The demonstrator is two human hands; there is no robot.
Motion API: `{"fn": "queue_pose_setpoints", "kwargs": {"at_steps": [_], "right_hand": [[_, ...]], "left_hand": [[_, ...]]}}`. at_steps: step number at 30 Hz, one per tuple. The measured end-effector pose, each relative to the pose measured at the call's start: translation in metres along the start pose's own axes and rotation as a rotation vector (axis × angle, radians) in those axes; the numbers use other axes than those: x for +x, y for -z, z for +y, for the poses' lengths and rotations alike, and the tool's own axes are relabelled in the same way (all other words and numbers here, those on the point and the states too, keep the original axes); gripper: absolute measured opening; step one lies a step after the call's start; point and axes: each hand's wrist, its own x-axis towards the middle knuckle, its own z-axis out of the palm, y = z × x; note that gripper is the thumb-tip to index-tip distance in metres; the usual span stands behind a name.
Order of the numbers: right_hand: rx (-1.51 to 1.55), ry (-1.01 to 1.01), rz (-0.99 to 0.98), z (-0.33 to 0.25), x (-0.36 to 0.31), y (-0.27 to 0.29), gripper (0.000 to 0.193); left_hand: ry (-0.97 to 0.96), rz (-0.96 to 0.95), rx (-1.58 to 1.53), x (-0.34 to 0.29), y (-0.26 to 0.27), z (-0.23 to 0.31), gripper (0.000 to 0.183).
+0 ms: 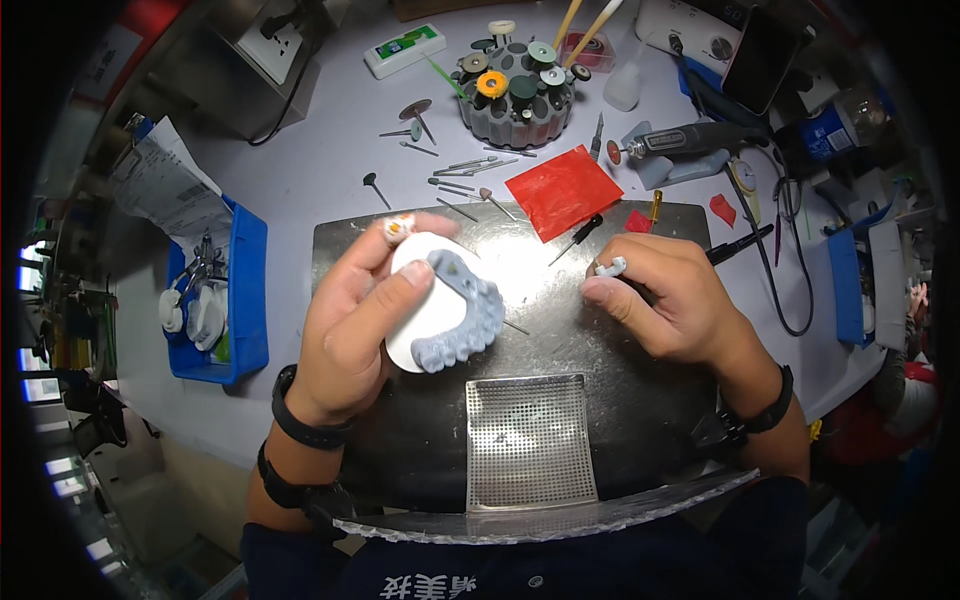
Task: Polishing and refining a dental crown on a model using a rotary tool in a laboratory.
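Dark shirt (660, 560) way up front. Left hand (350, 320) has a grip on the grey dental model (484, 306) above the bench (290, 190), right hand (685, 305) pinches a small pale piece (612, 267), so that bit's off the model; can't tell how finished it is.

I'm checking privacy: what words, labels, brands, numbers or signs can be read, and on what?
Wording isn't copied here, only placed:
Shirt: large pale characters.
Control box: lit digits.
Bottle: white lettering on blue.
Rotary tool: lettering too small to read.
Papers: print too blurred to read.
Small box: blurred lettering.
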Motion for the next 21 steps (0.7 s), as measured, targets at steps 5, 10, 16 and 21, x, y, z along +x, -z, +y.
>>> {"fn": "queue_pose_setpoints", "kwargs": {"at_steps": [5, 10, 16, 21], "right_hand": [[-0.054, 0.019, -0.01, 0.005, 0.0, -0.002, 0.023], [-0.073, 0.002, -0.002, 0.0, 0.0, 0.003, 0.026], [-0.076, -0.107, -0.034, -0.009, 0.003, 0.005, 0.026], [-0.194, -0.001, -0.098, -0.005, 0.001, -0.001, 0.027]], "left_hand": [[0.313, -0.177, 0.005, 0.002, -0.001, -0.005, 0.039], [0.064, -0.005, 0.064, 0.003, -0.014, -0.014, 0.042], [0.057, 0.042, 0.562, -0.001, -0.007, -0.011, 0.034], [-0.239, -0.03, 1.043, -0.001, -0.001, -0.01, 0.029]]}}
